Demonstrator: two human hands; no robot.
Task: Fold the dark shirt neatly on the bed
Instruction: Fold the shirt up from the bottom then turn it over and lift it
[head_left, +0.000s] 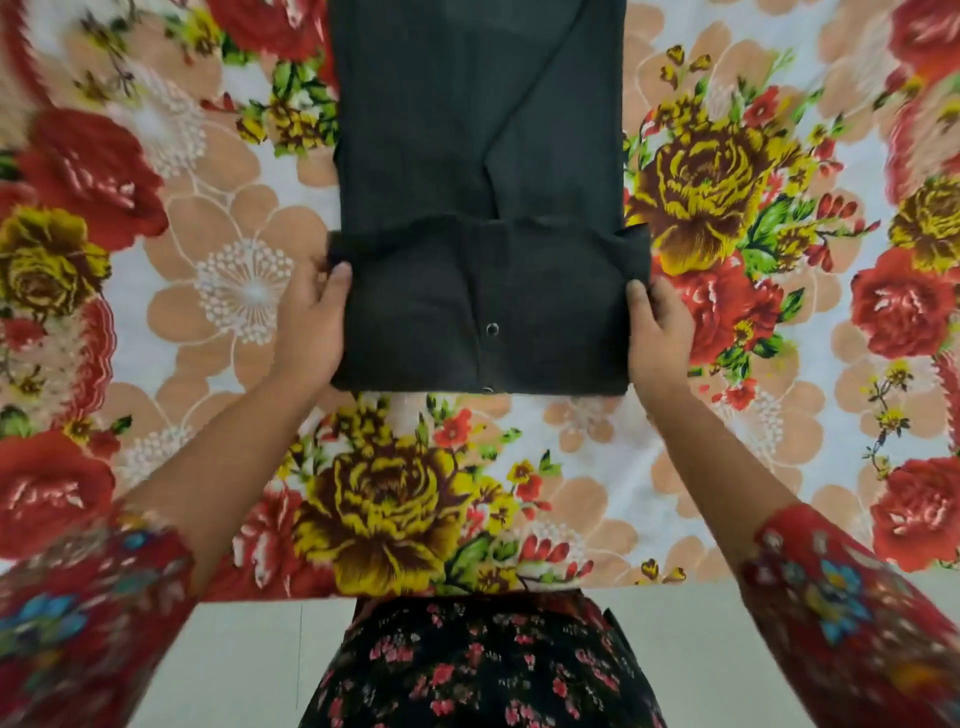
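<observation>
Left hand (311, 317), right hand (657, 332) pinch dark shirt (483, 171) fold's side edges.

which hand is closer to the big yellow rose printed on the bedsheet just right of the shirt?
Right. The right hand grips the dark shirt at its right edge, just below that yellow rose. The left hand holds the opposite edge, the shirt's full width away.

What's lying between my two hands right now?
The folded near end of the dark shirt, with its snap buttons; left hand and right hand grip its sides, head view.
</observation>
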